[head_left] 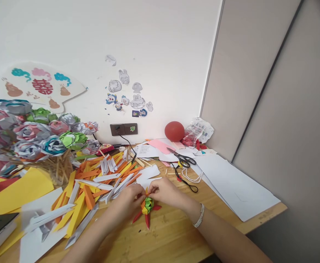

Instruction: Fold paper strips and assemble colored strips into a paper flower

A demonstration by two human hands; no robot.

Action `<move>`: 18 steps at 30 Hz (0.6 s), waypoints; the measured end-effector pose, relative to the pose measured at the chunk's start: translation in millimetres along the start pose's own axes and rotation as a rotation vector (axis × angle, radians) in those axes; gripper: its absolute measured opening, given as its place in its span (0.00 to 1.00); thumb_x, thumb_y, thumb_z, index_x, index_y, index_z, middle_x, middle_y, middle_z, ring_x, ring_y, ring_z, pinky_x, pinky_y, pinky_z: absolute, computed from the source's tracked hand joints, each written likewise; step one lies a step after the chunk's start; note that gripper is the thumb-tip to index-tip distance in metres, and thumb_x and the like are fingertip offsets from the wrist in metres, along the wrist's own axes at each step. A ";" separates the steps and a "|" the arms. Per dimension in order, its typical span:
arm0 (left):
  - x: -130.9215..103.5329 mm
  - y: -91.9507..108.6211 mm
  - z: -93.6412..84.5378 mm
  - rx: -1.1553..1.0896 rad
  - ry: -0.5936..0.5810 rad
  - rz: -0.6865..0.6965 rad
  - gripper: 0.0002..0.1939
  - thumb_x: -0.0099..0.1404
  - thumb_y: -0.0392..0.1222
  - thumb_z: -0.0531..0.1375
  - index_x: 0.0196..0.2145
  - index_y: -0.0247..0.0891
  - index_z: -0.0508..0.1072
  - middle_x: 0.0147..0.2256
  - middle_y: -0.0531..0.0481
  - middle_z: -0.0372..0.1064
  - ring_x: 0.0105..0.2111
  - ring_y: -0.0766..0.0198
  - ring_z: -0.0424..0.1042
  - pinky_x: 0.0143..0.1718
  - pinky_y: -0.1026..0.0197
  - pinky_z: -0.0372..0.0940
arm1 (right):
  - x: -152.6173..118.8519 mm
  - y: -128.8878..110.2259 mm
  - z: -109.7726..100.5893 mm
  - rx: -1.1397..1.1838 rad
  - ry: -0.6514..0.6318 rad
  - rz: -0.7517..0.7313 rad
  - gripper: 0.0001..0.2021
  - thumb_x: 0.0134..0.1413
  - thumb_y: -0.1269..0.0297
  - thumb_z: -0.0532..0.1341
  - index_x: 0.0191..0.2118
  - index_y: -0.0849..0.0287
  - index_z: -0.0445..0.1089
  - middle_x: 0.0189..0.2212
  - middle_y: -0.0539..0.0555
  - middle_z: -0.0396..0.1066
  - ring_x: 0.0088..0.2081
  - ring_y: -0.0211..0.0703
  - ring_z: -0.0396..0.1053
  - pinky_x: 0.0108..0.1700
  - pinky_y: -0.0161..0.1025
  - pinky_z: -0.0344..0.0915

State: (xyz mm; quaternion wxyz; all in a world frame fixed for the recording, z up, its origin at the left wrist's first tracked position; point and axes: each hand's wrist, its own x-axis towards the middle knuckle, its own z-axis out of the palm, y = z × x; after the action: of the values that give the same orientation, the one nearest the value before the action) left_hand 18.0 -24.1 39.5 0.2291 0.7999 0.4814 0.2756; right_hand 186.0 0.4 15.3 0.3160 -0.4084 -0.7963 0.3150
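Observation:
A small folded paper flower (148,206) in green, yellow and orange, with red pointed petals spread below it, sits on the wooden table (176,226). My left hand (134,195) pinches its upper left side. From the right, the fingertips of my right hand (160,190) close on an orange tip at the top of the same flower. Both hands nearly meet there, and the exact grip of the fingers is partly hidden. Just behind my hands lie small white paper pieces (148,172).
Folded orange, yellow and white paper strips (88,195) are heaped at left, near a vase of paper flowers (50,135). Scissors (186,159), a bead string (191,179), a red balloon (174,131) and white sheets (231,182) lie behind and right.

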 end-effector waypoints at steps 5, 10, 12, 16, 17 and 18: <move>-0.9 2.8 1.0 0.122 -0.035 0.082 0.10 0.55 0.37 0.51 0.18 0.38 0.65 0.20 0.54 0.62 0.22 0.66 0.58 0.24 0.66 0.50 | 1.2 -1.4 3.4 0.073 0.004 0.069 0.03 0.40 0.74 0.59 0.25 0.63 0.71 0.22 0.50 0.71 0.25 0.35 0.67 0.26 0.29 0.61; 0.0 -1.4 -0.9 0.090 -0.079 0.067 0.08 0.53 0.36 0.51 0.19 0.38 0.67 0.20 0.54 0.62 0.22 0.66 0.59 0.23 0.67 0.51 | -1.0 -8.9 2.0 0.027 -0.002 0.029 0.04 0.37 0.77 0.59 0.21 0.63 0.69 0.20 0.48 0.69 0.22 0.33 0.64 0.23 0.27 0.57; 0.7 -3.4 -6.6 0.028 -0.149 0.021 0.07 0.53 0.39 0.53 0.20 0.38 0.68 0.20 0.54 0.62 0.22 0.65 0.60 0.23 0.67 0.52 | -1.8 -9.1 2.2 0.006 -0.018 -0.005 0.04 0.37 0.77 0.59 0.21 0.63 0.69 0.20 0.47 0.69 0.23 0.33 0.64 0.24 0.27 0.57; 1.3 -5.1 -18.7 -0.297 -0.324 -0.103 0.11 0.54 0.48 0.56 0.25 0.38 0.70 0.23 0.53 0.65 0.24 0.64 0.63 0.27 0.65 0.57 | -1.6 -4.0 5.0 0.028 0.005 -0.051 0.04 0.42 0.74 0.58 0.23 0.63 0.70 0.22 0.49 0.70 0.24 0.33 0.65 0.25 0.28 0.58; 1.3 -5.3 -19.4 -0.399 -0.338 -0.151 0.13 0.54 0.51 0.56 0.25 0.38 0.69 0.24 0.53 0.65 0.24 0.64 0.64 0.28 0.65 0.59 | -1.4 -3.0 5.5 0.025 0.025 -0.063 0.04 0.43 0.74 0.58 0.24 0.63 0.70 0.22 0.49 0.70 0.25 0.34 0.65 0.26 0.28 0.58; 1.2 -5.7 -18.9 -0.496 -0.344 -0.210 0.15 0.54 0.53 0.56 0.25 0.38 0.69 0.24 0.52 0.65 0.24 0.64 0.64 0.28 0.64 0.60 | -1.3 -2.5 5.8 0.008 0.046 -0.074 0.05 0.43 0.74 0.57 0.24 0.62 0.70 0.23 0.49 0.70 0.25 0.34 0.65 0.26 0.28 0.59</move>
State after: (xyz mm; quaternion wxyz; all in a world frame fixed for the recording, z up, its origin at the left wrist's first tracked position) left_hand 2.4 -18.7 50.2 0.5224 0.7004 0.4336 0.2202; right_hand 181.0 -3.3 13.4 0.3474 -0.3845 -0.8021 0.2968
